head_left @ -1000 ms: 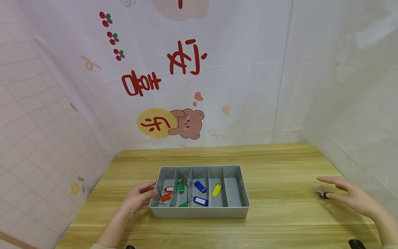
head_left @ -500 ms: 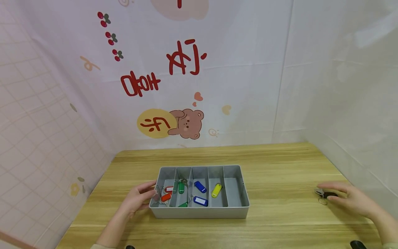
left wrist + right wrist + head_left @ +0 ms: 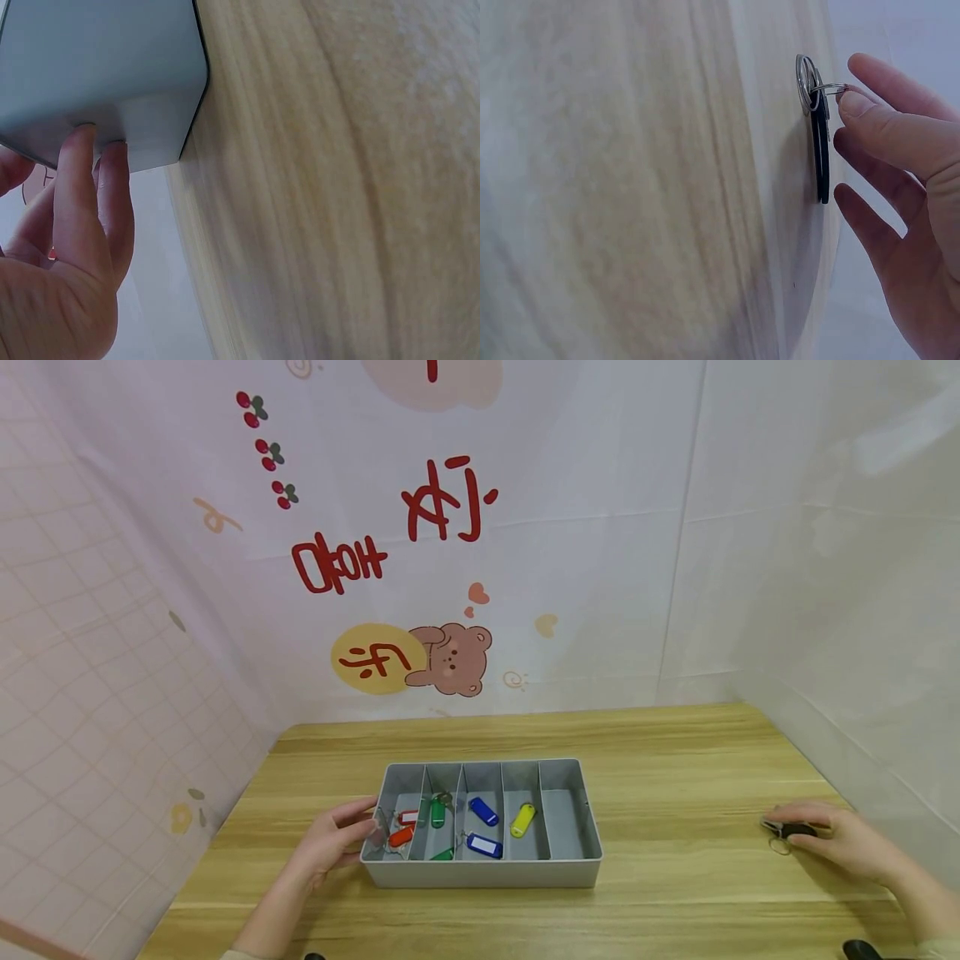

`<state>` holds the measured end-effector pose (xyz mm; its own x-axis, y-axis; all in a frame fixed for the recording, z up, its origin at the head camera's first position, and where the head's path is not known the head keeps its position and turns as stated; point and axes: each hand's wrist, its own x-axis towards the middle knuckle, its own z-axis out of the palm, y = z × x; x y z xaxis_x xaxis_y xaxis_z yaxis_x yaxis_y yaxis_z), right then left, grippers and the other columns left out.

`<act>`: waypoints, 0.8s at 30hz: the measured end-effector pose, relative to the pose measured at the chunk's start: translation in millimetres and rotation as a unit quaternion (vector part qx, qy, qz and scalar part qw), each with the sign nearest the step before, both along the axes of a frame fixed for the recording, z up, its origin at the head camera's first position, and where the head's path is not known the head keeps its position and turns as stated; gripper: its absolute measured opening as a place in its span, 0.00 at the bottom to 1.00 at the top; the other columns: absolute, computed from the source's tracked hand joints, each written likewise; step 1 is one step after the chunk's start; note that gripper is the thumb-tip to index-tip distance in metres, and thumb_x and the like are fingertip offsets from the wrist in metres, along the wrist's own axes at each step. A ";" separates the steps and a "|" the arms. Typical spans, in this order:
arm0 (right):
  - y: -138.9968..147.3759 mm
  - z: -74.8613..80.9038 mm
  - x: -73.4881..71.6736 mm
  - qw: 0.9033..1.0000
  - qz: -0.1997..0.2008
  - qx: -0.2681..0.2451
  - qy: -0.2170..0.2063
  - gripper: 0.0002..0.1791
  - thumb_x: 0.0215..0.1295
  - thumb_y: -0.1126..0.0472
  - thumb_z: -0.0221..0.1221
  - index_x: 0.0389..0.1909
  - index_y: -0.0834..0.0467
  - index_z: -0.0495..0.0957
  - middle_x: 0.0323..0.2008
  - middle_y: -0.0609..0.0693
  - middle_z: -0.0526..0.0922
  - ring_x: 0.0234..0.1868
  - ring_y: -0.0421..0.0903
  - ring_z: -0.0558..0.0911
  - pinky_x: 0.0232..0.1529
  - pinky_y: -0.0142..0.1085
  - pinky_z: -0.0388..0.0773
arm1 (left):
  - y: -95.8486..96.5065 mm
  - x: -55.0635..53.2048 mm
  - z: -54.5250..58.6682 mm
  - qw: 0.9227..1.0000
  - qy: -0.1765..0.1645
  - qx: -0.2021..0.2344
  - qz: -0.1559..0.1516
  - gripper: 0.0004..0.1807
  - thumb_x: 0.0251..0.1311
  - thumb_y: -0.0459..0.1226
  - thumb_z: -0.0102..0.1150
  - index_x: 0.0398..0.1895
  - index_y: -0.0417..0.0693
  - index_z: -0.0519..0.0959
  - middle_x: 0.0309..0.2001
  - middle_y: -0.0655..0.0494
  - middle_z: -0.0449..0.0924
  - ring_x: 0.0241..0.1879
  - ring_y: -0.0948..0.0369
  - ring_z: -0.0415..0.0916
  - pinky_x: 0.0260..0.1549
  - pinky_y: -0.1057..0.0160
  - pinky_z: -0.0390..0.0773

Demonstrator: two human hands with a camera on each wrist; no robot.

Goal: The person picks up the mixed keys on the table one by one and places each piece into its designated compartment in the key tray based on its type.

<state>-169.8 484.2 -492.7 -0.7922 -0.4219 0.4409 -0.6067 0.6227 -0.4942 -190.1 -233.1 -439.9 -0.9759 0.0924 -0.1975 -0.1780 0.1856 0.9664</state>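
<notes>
At the left end of a grey compartment box (image 3: pixel 487 873), my left hand (image 3: pixel 337 839) holds the end wall. In the left wrist view, fingers (image 3: pixel 77 187) press the outer wall of the box (image 3: pixel 105 60), and another digit lies over its rim. Far to the right, my right hand (image 3: pixel 843 843) pinches a black key tag (image 3: pixel 797 830) with a metal ring and a key. Seen from the right wrist, the thumb and a finger grip at the ring end, and the black tag (image 3: pixel 821 150) stands edge-on close to the tabletop.
The box has several compartments. Red tags (image 3: pixel 401 836), green tags (image 3: pixel 437 812), blue tags (image 3: pixel 483 811) and a yellow tag (image 3: pixel 522 819) lie in separate ones; the rightmost holds nothing. A wood-grain table (image 3: pixel 675 777) carries everything. A printed cloth (image 3: pixel 600 568) hangs behind it.
My right hand's fingers have closed in on the black key tag, and the tag has turned slightly. The left hand and the box stay put.
</notes>
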 end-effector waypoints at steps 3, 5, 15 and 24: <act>0.3 -1.5 -1.9 1.000 0.008 -0.003 0.006 0.25 0.47 0.82 0.67 0.46 0.58 0.85 0.48 0.37 0.84 0.53 0.19 0.71 0.50 0.12 0.64 | 0.7 -0.3 0.2 1.000 0.002 -0.005 0.005 0.30 0.65 0.32 0.60 0.69 0.33 0.66 0.57 0.34 0.75 0.47 0.50 0.81 0.40 0.49 0.84; 0.6 -2.7 -2.7 1.000 0.011 -0.006 0.008 0.25 0.47 0.82 0.66 0.46 0.58 0.85 0.48 0.38 0.84 0.53 0.20 0.71 0.50 0.12 0.64 | 1.1 0.0 0.7 1.000 0.003 -0.007 0.007 0.30 0.65 0.32 0.61 0.69 0.33 0.66 0.57 0.34 0.75 0.47 0.51 0.81 0.40 0.50 0.84; 0.4 -7.3 -6.9 0.999 -0.010 0.006 0.032 0.25 0.44 0.82 0.68 0.42 0.55 0.87 0.43 0.37 0.85 0.51 0.19 0.72 0.50 0.11 0.63 | 0.6 2.3 2.2 1.000 -0.002 -0.002 0.003 0.31 0.66 0.32 0.60 0.70 0.33 0.65 0.58 0.34 0.74 0.48 0.50 0.80 0.41 0.49 0.84; -2.9 -5.5 -9.0 0.998 -0.046 0.039 0.037 0.24 0.43 0.79 0.70 0.37 0.50 0.88 0.39 0.36 0.85 0.46 0.20 0.73 0.47 0.10 0.61 | 1.4 2.4 2.7 1.000 0.001 -0.003 0.008 0.31 0.65 0.32 0.61 0.69 0.33 0.66 0.59 0.31 0.72 0.48 0.49 0.80 0.40 0.49 0.84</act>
<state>-178.8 481.2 -498.2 -0.7959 -0.3844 0.4677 -0.5780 0.7123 -0.3982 -187.7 -231.7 -437.2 -0.9777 0.0749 -0.1961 -0.1794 0.1875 0.9657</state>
